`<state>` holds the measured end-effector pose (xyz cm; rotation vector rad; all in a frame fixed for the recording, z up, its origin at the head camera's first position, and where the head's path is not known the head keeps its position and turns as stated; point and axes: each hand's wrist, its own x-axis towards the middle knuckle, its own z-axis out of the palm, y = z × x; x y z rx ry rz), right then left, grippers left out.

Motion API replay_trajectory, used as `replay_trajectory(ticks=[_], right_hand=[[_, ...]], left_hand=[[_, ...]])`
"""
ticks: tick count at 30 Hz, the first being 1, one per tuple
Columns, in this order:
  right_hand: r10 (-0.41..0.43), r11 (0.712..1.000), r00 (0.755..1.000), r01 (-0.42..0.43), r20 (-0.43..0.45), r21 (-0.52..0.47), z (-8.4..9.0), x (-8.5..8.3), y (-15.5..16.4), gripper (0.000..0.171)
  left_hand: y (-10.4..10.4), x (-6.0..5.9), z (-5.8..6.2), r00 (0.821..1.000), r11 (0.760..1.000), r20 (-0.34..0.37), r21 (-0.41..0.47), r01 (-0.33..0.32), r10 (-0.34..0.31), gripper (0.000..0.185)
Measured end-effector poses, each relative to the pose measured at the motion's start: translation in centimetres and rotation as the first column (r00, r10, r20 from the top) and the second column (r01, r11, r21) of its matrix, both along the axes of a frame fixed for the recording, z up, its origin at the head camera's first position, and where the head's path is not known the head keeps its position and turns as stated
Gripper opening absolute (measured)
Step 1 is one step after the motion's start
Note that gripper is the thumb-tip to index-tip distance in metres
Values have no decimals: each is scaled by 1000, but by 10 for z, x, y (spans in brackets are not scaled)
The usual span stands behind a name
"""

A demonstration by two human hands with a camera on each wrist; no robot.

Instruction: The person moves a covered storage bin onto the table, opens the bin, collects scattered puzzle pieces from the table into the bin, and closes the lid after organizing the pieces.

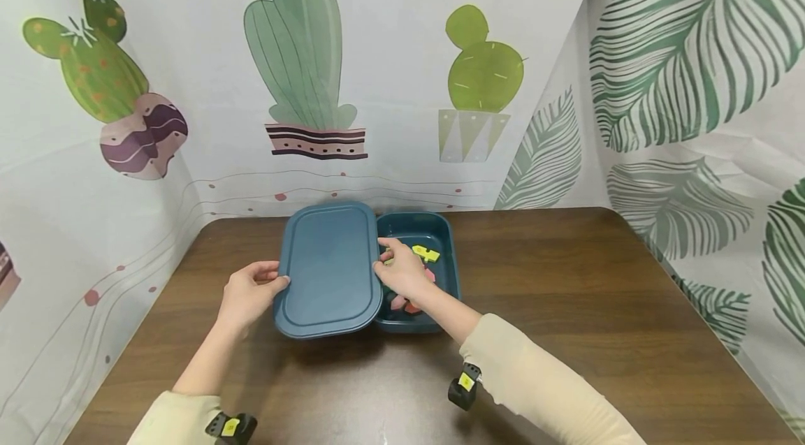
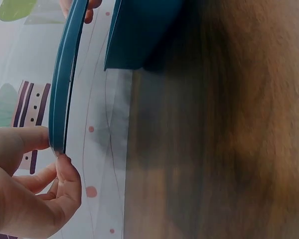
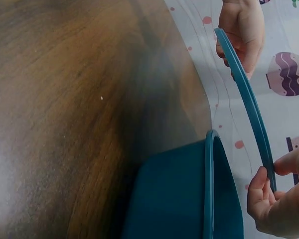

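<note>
A dark blue rectangular lid (image 1: 327, 269) is held in the air over the left part of a matching blue box (image 1: 440, 228). My left hand (image 1: 251, 291) pinches the lid's left edge (image 2: 57, 139) between thumb and fingers. My right hand (image 1: 402, 269) grips the lid's right edge (image 3: 266, 164) above the box. Inside the box lie yellow (image 1: 426, 253) and red-pink (image 1: 402, 304) pieces, partly hidden by my right hand and the lid. The box wall (image 3: 179, 194) shows in the right wrist view.
The box stands near the back of a brown wooden table (image 1: 597, 291). Cloth backdrops printed with cacti (image 1: 302, 47) and green leaves (image 1: 692, 47) wall the table on the left, back and right.
</note>
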<state>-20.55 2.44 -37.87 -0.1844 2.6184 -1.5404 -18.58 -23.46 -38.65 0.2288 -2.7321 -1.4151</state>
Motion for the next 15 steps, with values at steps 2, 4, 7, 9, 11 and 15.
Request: replay_trajectory(ticks=[2, 4, 7, 9, 11, 15], right_hand=[[2, 999, 1000, -2, 22, -34, -1, 0, 4, 48], [5, 999, 999, -3, 36, -46, -2, 0, 8, 48], [-4, 999, 999, 7, 54, -52, -4, -1, 13, 48], [-15, 999, 998, 17, 56, -38, -5, -1, 16, 48], [-30, 999, 998, 31, 57, -27, -6, -2, 20, 48], [-48, 998, 997, 50, 58, -35, -9, -3, 25, 48]], left_hand=[[4, -1, -1, 1000, 1000, -1, 1, -2, 2, 43], [8, -3, -1, 1000, 1000, -2, 3, -11, 11, 42], [14, -5, -3, 1000, 1000, 0, 6, -15, 15, 40], [19, -7, -4, 1000, 1000, -2, -3, -25, 25, 39], [23, -8, -5, 1000, 999, -7, -12, -30, 30, 38], [32, -10, -5, 999, 999, -14, -17, -37, 37, 37]])
